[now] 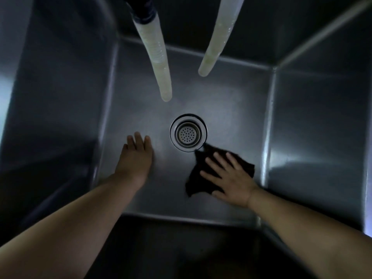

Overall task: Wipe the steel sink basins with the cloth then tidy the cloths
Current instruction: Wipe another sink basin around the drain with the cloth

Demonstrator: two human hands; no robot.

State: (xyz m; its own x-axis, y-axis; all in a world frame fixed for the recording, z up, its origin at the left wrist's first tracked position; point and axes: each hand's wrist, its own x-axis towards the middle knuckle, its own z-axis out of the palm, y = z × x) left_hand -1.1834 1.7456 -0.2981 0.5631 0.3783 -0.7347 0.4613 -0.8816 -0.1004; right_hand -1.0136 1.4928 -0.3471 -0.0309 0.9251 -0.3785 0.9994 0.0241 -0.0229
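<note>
The dark cloth is pressed flat to the basin floor under the spread right hand; the left hand, open and empty, is braced alongside. A cloth corner lies at the drain strainer, just ahead of the right hand, and snagging there is likely if the wipe is pushed forward.

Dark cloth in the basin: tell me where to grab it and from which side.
Pinch the dark cloth at its loose near-left edge, coming from above; the right hand lies flat on its middle, and that edge lies free on the sink floor.

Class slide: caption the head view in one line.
Right hand presses a dark cloth beside the drain strainer; left hand rests flat.
</note>
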